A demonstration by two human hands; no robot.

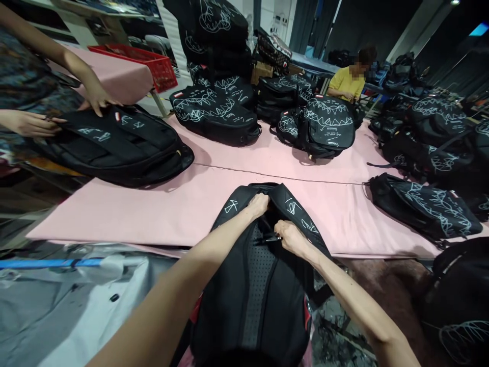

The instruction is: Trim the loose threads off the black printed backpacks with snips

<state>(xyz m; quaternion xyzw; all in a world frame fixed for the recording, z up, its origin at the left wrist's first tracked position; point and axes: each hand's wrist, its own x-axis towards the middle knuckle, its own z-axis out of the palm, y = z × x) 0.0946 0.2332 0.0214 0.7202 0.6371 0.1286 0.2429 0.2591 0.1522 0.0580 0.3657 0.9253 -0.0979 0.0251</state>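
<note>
A black backpack (260, 285) with white scribble print lies back-side up in front of me, its top resting on the pink table (183, 204). My left hand (259, 205) is closed around the top of the bag by the shoulder straps. My right hand (288, 237) is pinched on a small dark tool (272, 237), possibly scissors, held against the mesh back panel.
A person at the left has both hands (91, 97) on another black backpack (122, 145). Several more printed backpacks (324, 125) lie across the table and pile up at the right. A red crate (153, 63) stands far left. A seated person in yellow (347, 81) is beyond.
</note>
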